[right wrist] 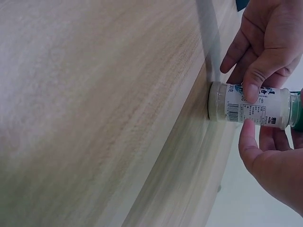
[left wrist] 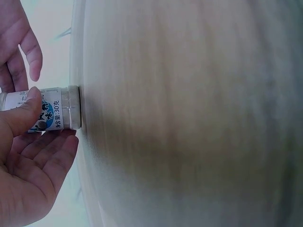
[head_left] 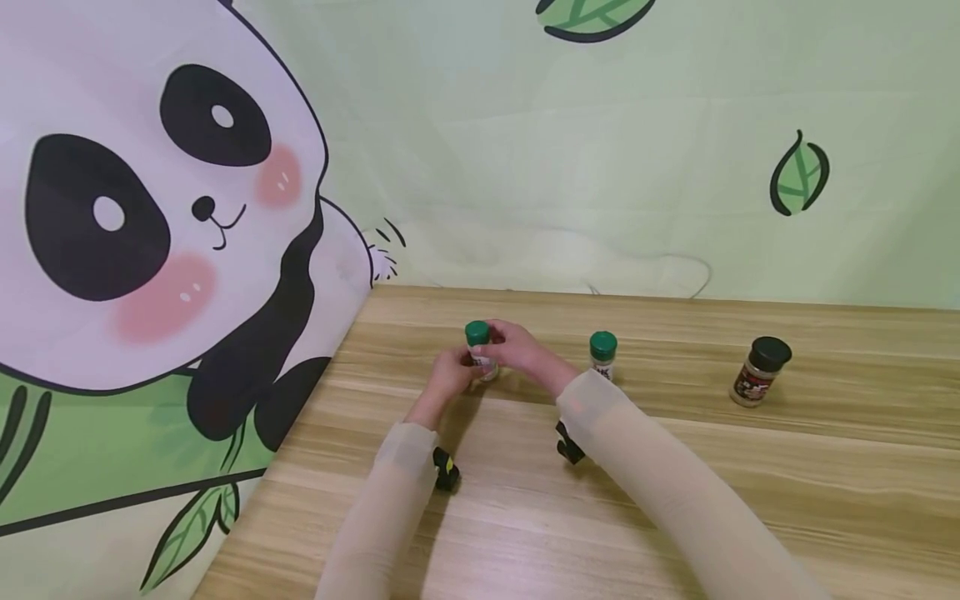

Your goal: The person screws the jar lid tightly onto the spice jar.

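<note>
Both hands are on a small clear seasoning jar with a green lid (head_left: 477, 332) and a white printed label (left wrist: 53, 111). My left hand (head_left: 450, 375) grips its lower part; in the left wrist view the thumb lies across the label and the fingers are behind. My right hand (head_left: 517, 346) holds the jar from the other side, just below the lid, thumb tip (right wrist: 248, 130) at the label. The jar's base is right at the wooden tabletop (left wrist: 180, 94), and in the head view the jar leans slightly.
A second green-lidded seasoning jar (head_left: 602, 347) stands behind the right forearm, its lower part hidden by the sleeve. Farther right is a jar with a black lid (head_left: 761, 371) and dark label. A panda-printed cloth (head_left: 525, 167) hangs along the table's back and left edges.
</note>
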`<state>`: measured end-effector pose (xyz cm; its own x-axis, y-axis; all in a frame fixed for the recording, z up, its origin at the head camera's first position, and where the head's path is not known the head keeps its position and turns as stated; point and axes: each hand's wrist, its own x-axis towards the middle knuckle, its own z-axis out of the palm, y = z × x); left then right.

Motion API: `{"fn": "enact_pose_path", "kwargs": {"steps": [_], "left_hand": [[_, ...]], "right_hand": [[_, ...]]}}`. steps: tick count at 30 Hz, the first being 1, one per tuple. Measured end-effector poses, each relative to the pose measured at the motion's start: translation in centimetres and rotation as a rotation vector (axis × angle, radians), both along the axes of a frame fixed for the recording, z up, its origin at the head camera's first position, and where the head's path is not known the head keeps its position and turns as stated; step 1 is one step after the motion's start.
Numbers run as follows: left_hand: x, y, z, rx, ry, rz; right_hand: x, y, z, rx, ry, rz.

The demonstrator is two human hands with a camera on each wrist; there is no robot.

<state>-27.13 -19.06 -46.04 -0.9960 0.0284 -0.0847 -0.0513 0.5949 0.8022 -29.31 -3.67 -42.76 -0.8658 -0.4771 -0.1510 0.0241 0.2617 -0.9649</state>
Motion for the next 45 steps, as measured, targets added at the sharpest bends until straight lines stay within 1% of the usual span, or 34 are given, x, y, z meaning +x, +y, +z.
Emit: {"fn": "enact_pose_path", "kwargs": {"steps": [18,22,30,38,45], "left_hand": [[0.28,0.15,0.19,0.017,-0.007,0.003],[0.28,0.13,0.12,0.021,-0.012,-0.001],[0.33,0.19,0.36,0.033,-0.012,0.003],[0.39,0.23,0.40,0.014,-0.001,0.001],[0.36,0.24,0.39,0.036,-0.011,0.005]], "right_hand": [[-0.17,-0.28,-0.50,0.005,0.021,-0.044],[-0.14,-0.29,-0.50,0.008,0.018,-0.050],[-0.07,-0.47,-0.33,0.017,0.027,-0.073],[0.11,-0.59,-0.31,0.014,0.020,-0.093],[0.14,-0.62,-0.27,0.009,0.013,-0.098]]}}
